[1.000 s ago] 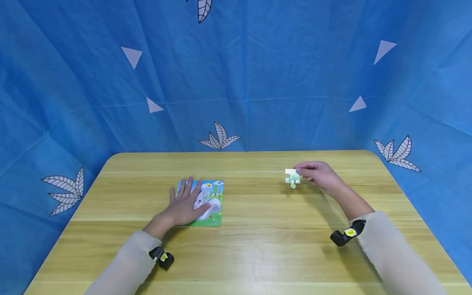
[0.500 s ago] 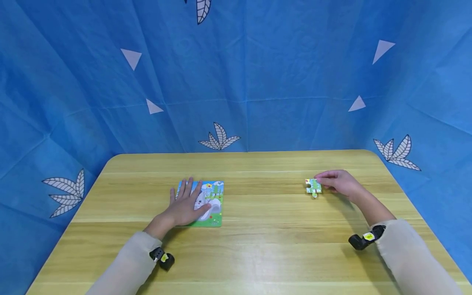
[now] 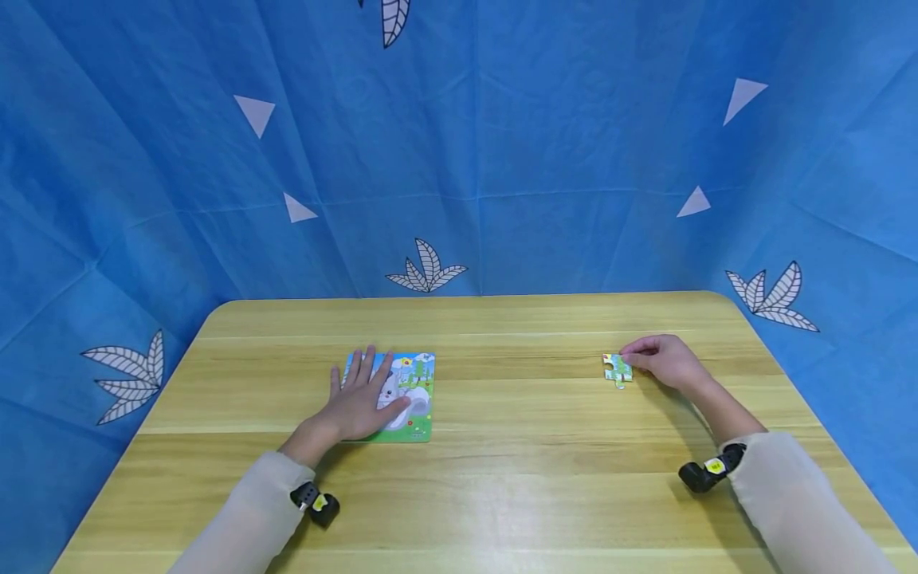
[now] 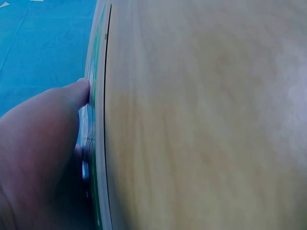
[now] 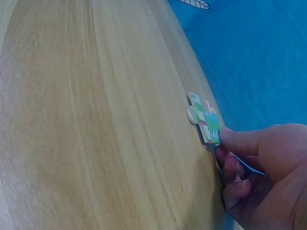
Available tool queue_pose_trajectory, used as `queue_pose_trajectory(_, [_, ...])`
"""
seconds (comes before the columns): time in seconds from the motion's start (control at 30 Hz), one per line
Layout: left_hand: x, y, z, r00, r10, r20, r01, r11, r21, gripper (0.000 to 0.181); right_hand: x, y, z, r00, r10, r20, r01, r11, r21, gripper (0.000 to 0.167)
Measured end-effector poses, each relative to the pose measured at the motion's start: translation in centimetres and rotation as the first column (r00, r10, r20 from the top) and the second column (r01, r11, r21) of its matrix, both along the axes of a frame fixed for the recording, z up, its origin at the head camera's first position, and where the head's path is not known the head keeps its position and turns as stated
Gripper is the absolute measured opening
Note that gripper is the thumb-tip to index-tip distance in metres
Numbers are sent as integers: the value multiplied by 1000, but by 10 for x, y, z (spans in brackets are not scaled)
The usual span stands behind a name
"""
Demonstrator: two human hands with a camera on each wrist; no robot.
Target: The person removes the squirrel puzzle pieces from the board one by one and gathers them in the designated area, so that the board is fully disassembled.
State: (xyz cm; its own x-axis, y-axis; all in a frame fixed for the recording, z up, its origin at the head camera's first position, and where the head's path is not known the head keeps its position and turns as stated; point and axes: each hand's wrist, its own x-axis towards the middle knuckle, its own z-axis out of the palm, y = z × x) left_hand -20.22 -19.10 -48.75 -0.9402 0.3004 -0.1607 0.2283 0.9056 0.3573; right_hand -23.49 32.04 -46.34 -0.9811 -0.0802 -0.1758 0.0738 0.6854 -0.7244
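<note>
My left hand lies flat with spread fingers on a square picture puzzle, which shows a grey and white animal, trees and flowers. The hand hides the puzzle's left part. In the left wrist view the thumb rests on the board's top, close to its edge. Over at the right of the table, my right hand pinches a jigsaw piece by its right side between thumb and fingers. Green trees are printed on that piece. Whether it touches the tabletop I cannot tell.
The wooden table has rounded far corners. Behind it and along both sides hangs a blue cloth with white triangles and leaf prints. A black wrist camera sits on the right sleeve, another on the left.
My right hand has moved right and toward me with the jigsaw piece, and lower toward the table, slowing in the last half second. The left hand has stayed on the puzzle.
</note>
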Motion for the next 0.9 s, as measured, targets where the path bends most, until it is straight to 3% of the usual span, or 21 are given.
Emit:
queue_pose_trajectory(0.47, [6,4,12,1000,1,24,-1,1000,-28,89,4,-9,-4,995,-8,-96,16,996,84,21])
queue_pose_trajectory(0.9, [3,2,8,1000,10,10,-10,1000,3,91,2,-10,-6,992,-2,-130,14,996,88,21])
